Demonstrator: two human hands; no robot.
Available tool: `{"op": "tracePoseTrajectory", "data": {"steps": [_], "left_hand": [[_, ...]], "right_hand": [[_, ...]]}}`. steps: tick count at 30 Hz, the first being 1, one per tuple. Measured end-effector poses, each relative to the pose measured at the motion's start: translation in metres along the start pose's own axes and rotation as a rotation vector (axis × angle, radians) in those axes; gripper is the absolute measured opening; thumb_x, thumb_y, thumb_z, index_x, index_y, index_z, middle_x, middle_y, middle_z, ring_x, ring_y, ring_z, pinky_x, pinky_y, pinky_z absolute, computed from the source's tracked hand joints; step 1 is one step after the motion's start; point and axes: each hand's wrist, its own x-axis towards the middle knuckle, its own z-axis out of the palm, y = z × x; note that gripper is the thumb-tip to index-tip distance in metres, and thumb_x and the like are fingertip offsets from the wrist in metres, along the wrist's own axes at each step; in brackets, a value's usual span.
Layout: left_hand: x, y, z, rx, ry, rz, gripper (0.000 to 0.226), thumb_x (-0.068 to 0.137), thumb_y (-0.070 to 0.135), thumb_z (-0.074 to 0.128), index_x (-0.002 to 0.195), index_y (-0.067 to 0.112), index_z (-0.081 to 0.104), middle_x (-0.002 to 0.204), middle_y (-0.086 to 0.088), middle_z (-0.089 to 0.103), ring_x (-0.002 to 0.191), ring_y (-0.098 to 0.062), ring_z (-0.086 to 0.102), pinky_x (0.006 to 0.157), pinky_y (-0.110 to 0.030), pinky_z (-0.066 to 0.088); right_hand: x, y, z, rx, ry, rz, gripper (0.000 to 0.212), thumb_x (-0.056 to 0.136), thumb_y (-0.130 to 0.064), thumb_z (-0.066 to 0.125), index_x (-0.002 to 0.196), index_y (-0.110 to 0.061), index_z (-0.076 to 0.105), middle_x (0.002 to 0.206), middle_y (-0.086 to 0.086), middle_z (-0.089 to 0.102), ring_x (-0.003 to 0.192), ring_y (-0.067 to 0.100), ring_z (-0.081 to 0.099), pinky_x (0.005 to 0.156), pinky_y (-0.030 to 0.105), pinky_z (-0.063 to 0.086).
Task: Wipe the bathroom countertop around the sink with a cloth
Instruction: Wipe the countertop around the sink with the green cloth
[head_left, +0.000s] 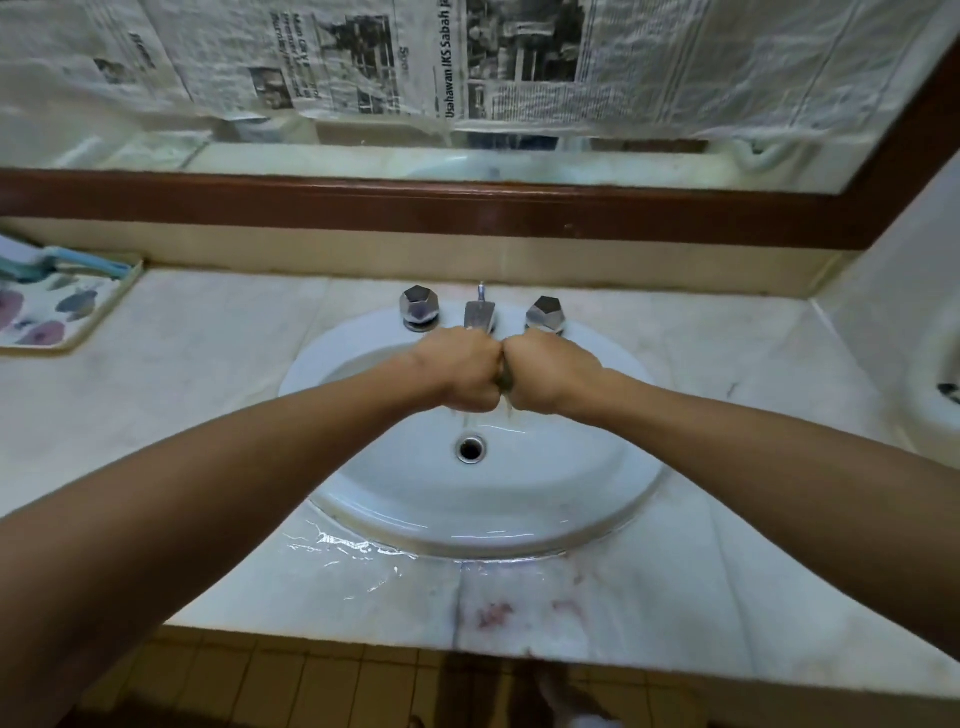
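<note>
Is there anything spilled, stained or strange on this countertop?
Yes. A puddle of water lies on the marble countertop at the sink's front-left rim, and reddish stains mark the front edge. Newspaper oddly covers the mirror.

The sink (467, 499) sits in the middle of the countertop (197, 374). At its back rim the spout (480, 314) stands between two knobs (420, 306). A tray (62, 306) lies at the countertop's back left corner. Water (353, 561) pools along the sink's front rim. The mirror (467, 104) hangs behind.

Newspaper (363, 57) covers mirror (467, 156); floral tray (57, 312) left.
</note>
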Motion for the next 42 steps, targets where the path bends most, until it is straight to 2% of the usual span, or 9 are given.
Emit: {"op": "tracePoseTrajectory", "data": {"steps": [6, 12, 16, 20, 23, 28, 33, 37, 42], "left_hand": [[0.006, -0.008, 0.001, -0.696, -0.198, -0.131, 0.021, 0.072, -0.001, 0.063, 0.066, 0.012, 0.048, 0.058, -0.005, 0.050, 0.048, -0.018, 0.044, 0.041, -0.019, 0.032], [0.011, -0.008, -0.003, -0.681, -0.135, -0.119, 0.021, 0.078, 0.013, 0.069, 0.066, 0.009, 0.053, 0.060, -0.009, 0.054, 0.051, -0.021, 0.049, 0.047, -0.025, 0.038], [0.000, 0.016, 0.025, -0.341, 0.068, 0.010, 0.026, 0.077, 0.038, 0.065, 0.094, 0.021, 0.056, 0.093, -0.004, 0.065, 0.084, -0.028, 0.060, 0.062, -0.032, 0.041], [-0.019, 0.061, 0.083, -0.664, 0.117, 0.061, 0.059, 0.067, 0.050, 0.074, 0.116, 0.029, 0.048, 0.105, 0.004, 0.055, 0.094, -0.018, 0.057, 0.071, -0.031, 0.043], [-0.031, 0.089, 0.117, -1.065, 0.084, 0.013, 0.067, 0.071, 0.037, 0.079, 0.129, 0.028, 0.046, 0.120, 0.010, 0.050, 0.109, -0.008, 0.052, 0.088, -0.022, 0.041], [-0.024, 0.118, 0.136, -1.239, 0.162, -0.162, 0.034, 0.086, 0.027, 0.070, 0.117, 0.028, 0.057, 0.120, 0.013, 0.057, 0.110, -0.009, 0.055, 0.082, -0.022, 0.040], [0.017, 0.150, 0.129, -1.121, 0.242, -0.224, 0.028, 0.090, 0.024, 0.062, 0.118, 0.022, 0.060, 0.124, 0.008, 0.055, 0.114, -0.013, 0.055, 0.084, -0.026, 0.041], [0.049, 0.178, 0.123, -0.924, 0.219, -0.263, 0.048, 0.091, 0.027, 0.059, 0.136, 0.018, 0.046, 0.142, -0.002, 0.043, 0.128, -0.020, 0.046, 0.103, -0.037, 0.039], [0.058, 0.201, 0.130, -0.778, 0.027, -0.386, 0.061, 0.093, 0.047, 0.038, 0.150, 0.027, 0.025, 0.151, 0.000, 0.040, 0.130, -0.025, 0.046, 0.102, -0.040, 0.035]], "right_hand": [[0.007, 0.000, 0.003, -0.345, 0.142, -0.125, 0.035, 0.080, -0.010, 0.058, 0.114, -0.006, 0.052, 0.100, 0.011, 0.067, 0.091, 0.032, 0.063, 0.058, 0.033, 0.033], [0.005, 0.011, -0.017, -0.312, 0.099, -0.080, 0.031, 0.081, -0.011, 0.059, 0.112, -0.013, 0.054, 0.104, 0.011, 0.061, 0.085, 0.029, 0.058, 0.058, 0.031, 0.034], [-0.025, 0.024, 0.000, 0.258, -0.096, 0.154, 0.034, 0.072, -0.022, 0.080, 0.084, -0.017, 0.048, 0.082, 0.004, 0.056, 0.066, 0.019, 0.057, 0.042, 0.023, 0.038], [-0.096, 0.044, 0.046, 0.886, -0.257, 0.355, 0.031, 0.076, -0.032, 0.079, 0.078, -0.012, 0.056, 0.060, 0.005, 0.056, 0.051, 0.019, 0.050, 0.049, 0.026, 0.043], [-0.159, 0.072, 0.084, 1.321, -0.162, 0.526, 0.030, 0.089, -0.035, 0.066, 0.091, -0.006, 0.058, 0.069, 0.016, 0.064, 0.059, 0.026, 0.060, 0.053, 0.029, 0.048], [-0.237, 0.136, 0.117, 1.763, 0.183, 1.013, 0.039, 0.091, -0.036, 0.057, 0.113, -0.004, 0.059, 0.101, 0.028, 0.070, 0.086, 0.035, 0.068, 0.078, 0.047, 0.057], [-0.262, 0.212, 0.115, 1.205, 0.483, 1.157, 0.014, 0.092, -0.011, 0.060, 0.104, -0.006, 0.066, 0.101, 0.022, 0.069, 0.078, 0.029, 0.062, 0.071, 0.033, 0.048], [-0.250, 0.269, 0.136, 0.198, 0.457, 1.042, 0.054, 0.080, 0.004, 0.056, 0.134, 0.001, 0.048, 0.150, 0.027, 0.030, 0.137, 0.044, 0.026, 0.106, 0.050, 0.030], [-0.235, 0.277, 0.185, 0.178, 0.160, 0.736, 0.081, 0.089, -0.059, 0.004, 0.152, -0.009, 0.002, 0.159, 0.006, -0.004, 0.148, 0.027, -0.004, 0.118, 0.039, -0.005]]}}
